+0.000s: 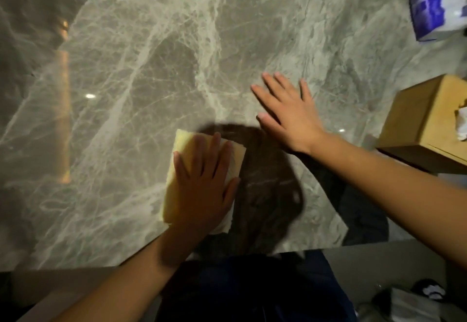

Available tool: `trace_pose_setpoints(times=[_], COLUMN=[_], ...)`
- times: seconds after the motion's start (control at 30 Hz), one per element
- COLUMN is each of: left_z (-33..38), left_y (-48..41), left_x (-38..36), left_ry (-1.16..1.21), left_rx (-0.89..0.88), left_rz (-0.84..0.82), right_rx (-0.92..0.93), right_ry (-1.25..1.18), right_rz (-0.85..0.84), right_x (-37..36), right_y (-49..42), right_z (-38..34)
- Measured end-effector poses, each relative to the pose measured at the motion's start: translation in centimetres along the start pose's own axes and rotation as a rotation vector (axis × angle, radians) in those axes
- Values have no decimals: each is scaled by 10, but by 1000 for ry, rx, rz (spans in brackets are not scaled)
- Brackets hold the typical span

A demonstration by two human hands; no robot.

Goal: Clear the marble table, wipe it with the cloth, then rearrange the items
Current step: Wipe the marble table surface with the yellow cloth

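A grey marble table (156,64) with pale veins fills most of the view. Near its front edge lies a folded yellow cloth (174,170), and my left hand (204,187) presses flat on top of it, fingers spread, covering most of it. My right hand (288,112) rests flat on the bare marble just right of and beyond the cloth, palm down with fingers apart, holding nothing.
A wooden tissue box (427,122) with white tissue showing sits at the right edge. A blue and white tissue pack (437,10) lies at the far right corner. The table's front edge runs below my arms; floor and dark items show at the bottom right.
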State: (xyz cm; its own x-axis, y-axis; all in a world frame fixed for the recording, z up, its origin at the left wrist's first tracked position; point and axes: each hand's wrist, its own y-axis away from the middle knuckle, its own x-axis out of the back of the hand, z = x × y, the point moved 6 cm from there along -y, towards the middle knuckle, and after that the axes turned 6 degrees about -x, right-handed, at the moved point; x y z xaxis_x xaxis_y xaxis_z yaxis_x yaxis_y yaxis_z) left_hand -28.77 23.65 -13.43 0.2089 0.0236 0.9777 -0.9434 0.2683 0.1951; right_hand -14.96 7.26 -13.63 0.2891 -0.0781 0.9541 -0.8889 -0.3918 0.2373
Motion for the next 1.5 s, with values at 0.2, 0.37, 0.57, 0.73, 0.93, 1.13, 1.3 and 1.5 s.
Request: trace_pose_setpoints(times=[0.2,0.37,0.57,0.73,0.93,1.13,1.3,1.5], left_z=[85,155,180,186,172,149,138,131], left_y=[-30,-41,-69,-132,-215,-317,-362,-360], left_x=[-5,-3,2,7,17,36,50,55], left_ry=[58,110,90,111,49,127,177,220], left_rx=[-3,18,15,-31,-24,36,103,113], left_rz=[-9,-21,-2,50,84,106,163,170], right_rx=[-160,-310,-446,-473,-534,-633,-653,-678], right_ry=[5,-211,-441,-559,-887,-695,-693,-810], right_rz=[28,71,213,319,524,460,442,478], right_x=[0,2,13,16,23,12,12,30], right_y=[38,59,67,67,64,62,61,32], right_z=[58,96,119,121,123,118,116,120])
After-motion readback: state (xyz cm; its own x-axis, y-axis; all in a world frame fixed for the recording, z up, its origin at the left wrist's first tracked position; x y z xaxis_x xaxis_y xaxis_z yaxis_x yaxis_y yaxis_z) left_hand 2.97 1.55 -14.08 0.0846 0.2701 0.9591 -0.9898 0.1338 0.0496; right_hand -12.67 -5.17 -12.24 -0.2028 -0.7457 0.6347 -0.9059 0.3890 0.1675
